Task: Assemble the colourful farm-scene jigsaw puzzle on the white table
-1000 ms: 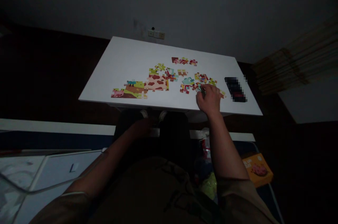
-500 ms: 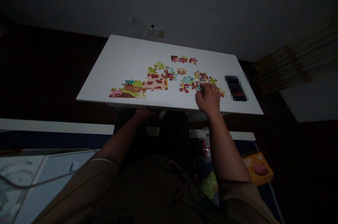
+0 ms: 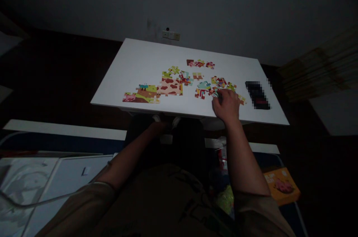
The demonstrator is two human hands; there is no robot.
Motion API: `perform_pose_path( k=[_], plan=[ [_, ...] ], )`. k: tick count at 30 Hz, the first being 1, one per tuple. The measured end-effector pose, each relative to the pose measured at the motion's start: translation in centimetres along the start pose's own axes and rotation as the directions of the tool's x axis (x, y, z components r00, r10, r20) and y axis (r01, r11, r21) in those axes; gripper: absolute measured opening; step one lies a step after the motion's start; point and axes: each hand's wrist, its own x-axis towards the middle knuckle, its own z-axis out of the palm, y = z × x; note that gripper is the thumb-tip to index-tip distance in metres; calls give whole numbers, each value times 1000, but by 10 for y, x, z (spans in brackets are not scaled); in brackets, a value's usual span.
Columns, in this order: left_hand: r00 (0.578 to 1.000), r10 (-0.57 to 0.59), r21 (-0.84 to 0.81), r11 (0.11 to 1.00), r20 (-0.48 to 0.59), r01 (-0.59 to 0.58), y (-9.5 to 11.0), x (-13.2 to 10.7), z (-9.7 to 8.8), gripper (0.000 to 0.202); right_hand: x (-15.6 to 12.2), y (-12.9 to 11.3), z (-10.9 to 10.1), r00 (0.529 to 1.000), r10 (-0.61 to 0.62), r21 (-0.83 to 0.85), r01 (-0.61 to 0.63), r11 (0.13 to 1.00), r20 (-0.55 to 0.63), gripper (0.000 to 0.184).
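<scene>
A small white table (image 3: pixel 140 62) holds a colourful jigsaw. A joined strip of puzzle (image 3: pixel 152 92) with a cow patch lies at the front left. Loose pieces (image 3: pixel 207 80) are scattered to its right, and three more pieces (image 3: pixel 200 63) lie farther back. My right hand (image 3: pixel 227 105) rests on the table among the loose pieces, fingers curled on a piece (image 3: pixel 215 94) at its fingertips. My left hand (image 3: pixel 156 125) hangs in the dark below the table's front edge; its fingers do not show.
A dark blurred object (image 3: pixel 257 94) lies on the table's right side. An orange puzzle box (image 3: pixel 281 185) sits on the floor at the lower right. A white board with a cable (image 3: pixel 41 181) lies at the lower left. A wall socket (image 3: pixel 171 35) is behind the table.
The view has shifted slightly to the left, so everything sits a little farther right. My right hand stays on the same pieces. My left hand rose toward the table edge, then dropped a little.
</scene>
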Motion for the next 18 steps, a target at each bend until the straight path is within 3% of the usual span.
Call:
perform_pose_path(
  k=[4, 7, 12, 18],
  plan=[
    [998, 29, -2, 1000, 48, -29, 4, 1, 5, 87, -1, -4, -5, 999, 17, -7, -17, 1000, 33, 45],
    [995, 95, -13, 995, 13, -95, 3, 2, 3, 98, -2, -4, -5, 1000, 3, -2, -3, 1000, 3, 42],
    [995, 41, -39, 998, -88, -44, 1, -9, -7, 74, -1, 0, -1, 1000, -10, 1, 10, 1000, -26, 40],
    [992, 18, -80, 996, -128, -28, 2, -29, -8, 55, 0, 3, 2, 1000, -8, 33, 9, 999, -20, 41]
  ],
)
